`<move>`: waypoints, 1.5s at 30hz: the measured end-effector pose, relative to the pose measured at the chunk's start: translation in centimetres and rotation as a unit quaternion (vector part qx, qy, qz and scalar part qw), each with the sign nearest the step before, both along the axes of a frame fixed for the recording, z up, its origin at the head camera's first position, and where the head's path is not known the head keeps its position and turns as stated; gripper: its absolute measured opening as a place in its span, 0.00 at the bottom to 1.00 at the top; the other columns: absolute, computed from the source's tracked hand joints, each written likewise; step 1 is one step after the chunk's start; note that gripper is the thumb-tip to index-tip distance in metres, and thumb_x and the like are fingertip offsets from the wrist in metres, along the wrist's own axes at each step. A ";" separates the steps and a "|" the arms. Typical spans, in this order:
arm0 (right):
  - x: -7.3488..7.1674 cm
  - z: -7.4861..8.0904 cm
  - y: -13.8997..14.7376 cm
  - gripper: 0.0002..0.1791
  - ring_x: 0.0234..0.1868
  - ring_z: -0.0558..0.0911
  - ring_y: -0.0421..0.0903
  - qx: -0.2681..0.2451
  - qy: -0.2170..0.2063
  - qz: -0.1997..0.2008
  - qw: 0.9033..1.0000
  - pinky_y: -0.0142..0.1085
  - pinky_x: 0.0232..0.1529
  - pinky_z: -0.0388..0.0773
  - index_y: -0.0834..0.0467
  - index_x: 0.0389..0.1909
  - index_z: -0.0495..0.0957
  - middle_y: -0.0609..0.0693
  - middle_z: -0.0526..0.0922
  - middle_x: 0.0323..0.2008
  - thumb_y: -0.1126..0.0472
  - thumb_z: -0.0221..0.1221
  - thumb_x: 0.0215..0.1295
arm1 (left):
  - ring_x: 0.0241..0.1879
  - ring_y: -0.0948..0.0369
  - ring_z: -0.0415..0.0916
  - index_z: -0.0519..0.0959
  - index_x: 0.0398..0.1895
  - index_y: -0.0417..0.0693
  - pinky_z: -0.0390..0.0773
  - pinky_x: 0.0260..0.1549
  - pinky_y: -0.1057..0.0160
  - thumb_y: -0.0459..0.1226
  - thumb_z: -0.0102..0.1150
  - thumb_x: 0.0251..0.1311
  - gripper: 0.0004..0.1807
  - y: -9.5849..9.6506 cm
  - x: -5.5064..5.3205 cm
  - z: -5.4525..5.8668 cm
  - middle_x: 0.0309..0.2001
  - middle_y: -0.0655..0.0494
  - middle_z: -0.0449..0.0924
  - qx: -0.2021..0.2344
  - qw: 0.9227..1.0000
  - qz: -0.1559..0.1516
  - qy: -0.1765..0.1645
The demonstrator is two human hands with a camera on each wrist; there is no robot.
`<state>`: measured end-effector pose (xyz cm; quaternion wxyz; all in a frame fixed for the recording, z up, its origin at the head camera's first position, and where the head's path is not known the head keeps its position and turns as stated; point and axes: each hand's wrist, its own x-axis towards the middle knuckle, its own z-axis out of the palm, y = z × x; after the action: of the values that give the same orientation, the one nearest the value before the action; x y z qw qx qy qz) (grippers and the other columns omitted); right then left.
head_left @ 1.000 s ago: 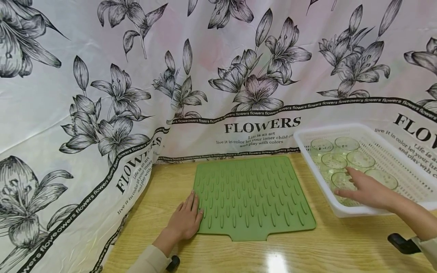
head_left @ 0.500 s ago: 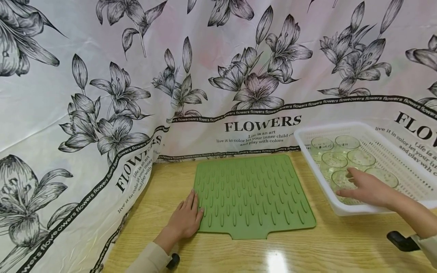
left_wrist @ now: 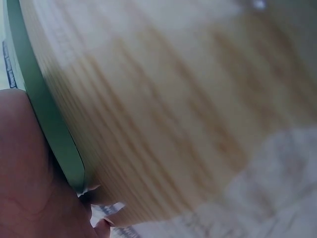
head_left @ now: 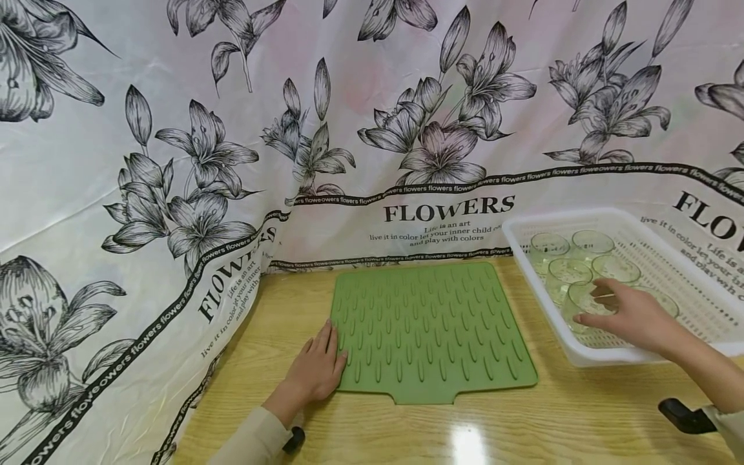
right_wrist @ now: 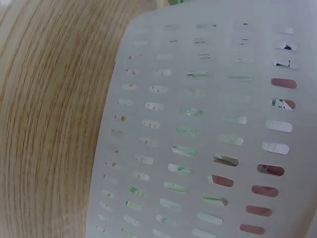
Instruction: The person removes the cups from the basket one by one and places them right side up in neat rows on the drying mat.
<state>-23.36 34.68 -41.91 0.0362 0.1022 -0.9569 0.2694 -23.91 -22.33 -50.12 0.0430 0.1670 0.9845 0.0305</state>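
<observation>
Left hand point(head_left: 316, 367) lay flat at the left edge of the green mat point(head_left: 430, 329) on the desk point(head_left: 407, 436), fingers straight and together, likely steadying it. Right hand point(head_left: 638, 320) had fingers clamped on the near-left glass point(head_left: 574, 302) in the white basket point(head_left: 599, 357), presumably near the rim for access.

A white cloth point(head_left: 349, 155) printed with black-lined flowers hangs behind a wood-grain table point(head_left: 360, 433). A bright glare point(head_left: 468, 445) lies on the tabletop

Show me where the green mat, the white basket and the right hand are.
Green mat point(head_left: 433, 330): head view, middle of its ridged surface.
White basket point(head_left: 601, 356): head view, its near rim.
Right hand point(head_left: 632, 316): head view, back of the hand.
</observation>
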 end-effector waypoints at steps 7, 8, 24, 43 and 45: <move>0.0 0.4 -0.1 0.50 0.52 0.80 0.75 -0.020 0.001 -0.005 1.000 0.68 0.50 0.75 0.79 0.70 0.58 0.81 0.73 0.58 0.49 0.71 0.63 | 0.81 0.46 0.43 0.49 0.81 0.34 0.53 0.75 0.41 0.53 0.28 0.83 0.37 -0.1 -0.1 -0.2 0.82 0.39 0.39 0.005 1.000 0.003 -0.003; 0.0 0.5 -0.1 0.50 0.52 0.80 0.75 -0.023 0.000 -0.005 1.000 0.68 0.50 0.75 0.79 0.70 0.58 0.81 0.73 0.58 0.49 0.71 0.63 | 0.81 0.46 0.43 0.49 0.81 0.34 0.53 0.75 0.41 0.53 0.28 0.83 0.37 -0.1 -0.1 -0.2 0.82 0.39 0.39 0.006 1.000 0.003 -0.003; 0.2 0.5 0.5 0.52 0.48 0.85 0.54 -0.077 0.014 -0.013 0.997 0.29 0.37 0.78 0.76 0.72 0.56 0.76 0.73 0.61 0.52 0.74 0.61 | 0.81 0.46 0.43 0.48 0.82 0.36 0.54 0.75 0.41 0.53 0.30 0.83 0.37 -0.3 -0.5 -0.9 0.82 0.39 0.38 -0.007 1.000 -0.005 -0.001; 1.1 1.7 0.6 0.43 0.48 0.72 0.19 -0.169 -0.012 -0.024 0.985 0.23 0.41 0.75 0.67 0.75 0.58 0.28 0.71 0.56 0.53 0.68 0.69 | 0.81 0.47 0.43 0.48 0.82 0.37 0.55 0.74 0.41 0.56 0.26 0.82 0.39 -0.6 -0.6 -0.9 0.83 0.40 0.38 -0.013 1.000 -0.005 0.007; 1.1 1.7 0.5 0.44 0.48 0.71 0.18 -0.175 -0.013 -0.023 0.984 0.22 0.41 0.74 0.67 0.76 0.56 0.26 0.70 0.56 0.53 0.67 0.69 | 0.81 0.47 0.43 0.48 0.82 0.37 0.55 0.74 0.41 0.56 0.26 0.82 0.39 -0.6 -0.7 -1.1 0.83 0.40 0.37 -0.014 1.000 -0.005 0.006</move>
<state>-22.28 35.20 -40.18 0.0469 0.0689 -0.8976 0.4328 -24.59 -22.92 -51.23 0.0398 0.1710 0.9843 0.0157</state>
